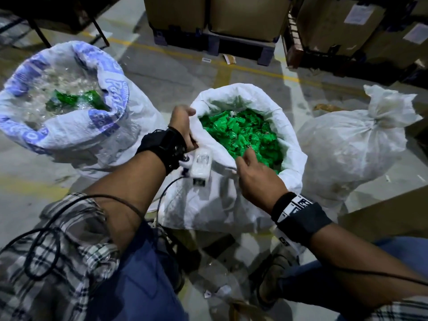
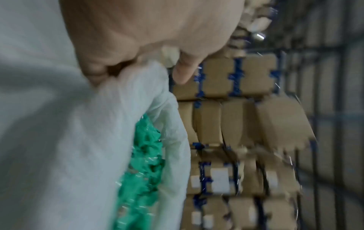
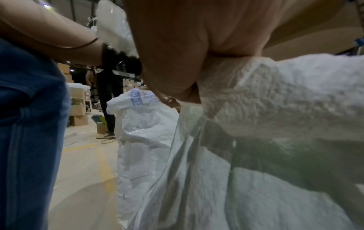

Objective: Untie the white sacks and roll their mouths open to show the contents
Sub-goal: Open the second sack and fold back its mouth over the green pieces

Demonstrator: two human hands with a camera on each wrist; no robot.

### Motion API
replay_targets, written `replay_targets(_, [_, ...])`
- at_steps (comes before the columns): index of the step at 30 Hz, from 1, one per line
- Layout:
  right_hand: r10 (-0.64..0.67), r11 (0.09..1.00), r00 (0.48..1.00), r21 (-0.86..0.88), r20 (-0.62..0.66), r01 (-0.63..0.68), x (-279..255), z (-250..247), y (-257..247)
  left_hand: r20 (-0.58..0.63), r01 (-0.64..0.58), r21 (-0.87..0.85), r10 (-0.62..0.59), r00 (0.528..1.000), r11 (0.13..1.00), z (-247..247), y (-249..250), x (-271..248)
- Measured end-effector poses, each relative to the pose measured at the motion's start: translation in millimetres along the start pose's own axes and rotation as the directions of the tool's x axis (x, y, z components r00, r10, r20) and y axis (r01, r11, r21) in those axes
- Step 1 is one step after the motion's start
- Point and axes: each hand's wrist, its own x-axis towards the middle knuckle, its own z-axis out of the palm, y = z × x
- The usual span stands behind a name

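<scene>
A white woven sack [image 1: 231,205] stands open in front of me, its mouth rolled back over a heap of green wrappers [image 1: 240,133]. My left hand [image 1: 185,126] grips the rim on the left side; the left wrist view shows its fingers [image 2: 122,62] curled over the white cloth [image 2: 78,140]. My right hand [image 1: 252,167] pinches the near edge of the rim, its palm [image 3: 187,54] pressed on the folded cloth [image 3: 285,96]. A second sack [image 1: 76,121] with blue print stands open at the left, holding clear and green plastic. A third sack [image 1: 356,144] at the right is tied shut.
Cardboard boxes on dark pallets [image 1: 215,26] line the far side, with more cartons [image 1: 361,31] at the right. A brown box [image 1: 382,214] sits close on my right. Yellow lines cross the concrete floor [image 1: 180,66]. Another person [image 3: 107,101] stands behind the printed sack.
</scene>
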Motion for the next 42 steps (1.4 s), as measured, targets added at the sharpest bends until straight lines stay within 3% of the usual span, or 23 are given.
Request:
replay_targets(1, [-0.001, 1.0, 1.0, 0.001, -0.006, 0.001, -1, 0, 4, 0.004, -0.004, 0.185, 0.003, 1.0, 0.983, 2, -4, -3])
replay_targets(2, [0.001, 1.0, 1.0, -0.002, -0.006, -0.001, -1, -1, 7, -0.009, -0.06, 0.419, 0.07, 0.998, 0.906, 2, -8, -7])
replay_targets(4, [-0.001, 1.0, 1.0, -0.028, 0.002, 0.001, 0, -3, 9, 0.015, -0.154, 0.782, 0.229, 0.973, 0.604, 4, -22, -5])
replay_targets(5, [-0.013, 0.999, 1.0, -0.045, 0.008, 0.013, 0, -2, 8, 0.055, -0.188, 0.854, 0.275, 0.96, 0.485, 8, -30, -3])
replay_targets(6, [-0.031, 0.998, 0.999, -0.056, 0.01, 0.031, 1, -2, 7, 0.089, -0.222, 0.853, 0.286, 0.954, 0.473, 12, -37, -4])
replay_targets(9, [-0.054, 0.998, 0.999, -0.027, -0.004, 0.054, 3, 0, 7, 0.088, -0.238, 0.684, 0.245, 0.965, 0.69, 25, -49, -3])
replay_targets(12, [-0.059, 0.991, 0.998, 0.12, 0.011, 0.057, 2, 1, 7, 0.091, -0.267, 0.507, 0.257, 0.962, 0.82, 31, -45, -1])
replay_targets(15, [-0.023, 0.99, 1.0, 0.136, -0.002, 0.023, 2, -2, 21, 0.091, -0.191, 0.181, 0.177, 0.98, 0.965, 28, -38, 0])
replay_targets(18, [0.019, 0.995, 1.0, 0.101, 0.004, -0.019, 6, -8, 41, 0.103, -0.048, -0.047, 0.052, 0.993, 0.998, 17, -29, 3])
replay_targets(20, [0.002, 1.0, 0.998, 0.024, -0.06, -0.001, 10, -11, 41, 0.049, -0.038, -0.1, 0.043, 0.998, 0.994, 13, -23, 5])
replay_targets(22, [-0.044, 0.997, 0.991, -0.071, -0.13, 0.035, 11, -10, 30, -0.099, -0.138, 0.025, 0.139, 0.985, 0.99, 16, -25, 6])
replay_targets(24, [-0.067, 0.994, 0.985, -0.101, -0.161, 0.051, 10, -6, 19, -0.2, -0.24, 0.018, 0.239, 0.95, 0.971, 16, -30, 4])
replay_targets(25, [-0.064, 0.995, 0.986, -0.081, -0.155, 0.052, 10, -3, 19, -0.149, -0.243, -0.053, 0.233, 0.961, 0.968, 17, -31, 6])
replay_targets(26, [-0.053, 0.998, 0.988, -0.031, -0.144, 0.049, 9, -1, 21, -0.022, -0.208, -0.13, 0.207, 0.978, 0.969, 20, -32, 4])
replay_targets(28, [-0.007, 0.986, 0.992, 0.165, -0.123, 0.028, 7, -1, 29, 0.206, -0.073, -0.126, 0.098, 0.974, 0.989, 21, -34, 5])
replay_targets(30, [0.105, 0.91, 0.982, 0.413, -0.157, -0.032, 3, -8, 36, 0.138, -0.029, 0.053, 0.022, 0.99, 0.998, 21, -38, 17])
replay_targets(32, [0.291, 0.825, 0.926, 0.554, -0.241, -0.115, 1, -16, 43, -0.148, -0.068, 0.353, 0.128, 0.981, 0.933, 21, -40, 26])
replay_targets(34, [0.498, 0.753, 0.823, 0.607, -0.274, -0.254, 0, -19, 57, -0.28, -0.12, 0.612, 0.357, 0.891, 0.782, 24, -38, 25])
replay_targets(36, [0.683, 0.611, 0.716, 0.65, -0.144, -0.452, -1, -20, 71, -0.271, -0.23, 0.741, 0.594, 0.757, 0.631, 26, -35, 22])
replay_targets(37, [0.748, 0.506, 0.662, 0.674, -0.033, -0.538, -1, -17, 77, -0.169, -0.317, 0.798, 0.695, 0.698, 0.512, 28, -35, 19])
replay_targets(39, [0.8, 0.266, 0.566, 0.726, 0.201, -0.634, 0, -10, 85, 0.204, -0.586, 0.763, 0.759, 0.619, 0.273, 32, -42, 13])
replay_targets(40, [0.793, 0.153, 0.539, 0.763, 0.285, -0.629, 0, -7, 87, 0.388, -0.706, 0.676, 0.711, 0.586, 0.213, 34, -47, 8])
replay_targets(42, [0.762, -0.037, 0.519, 0.827, 0.386, -0.561, 1, -3, 89, 0.655, -0.813, 0.564, 0.52, 0.547, 0.145, 36, -59, -2])
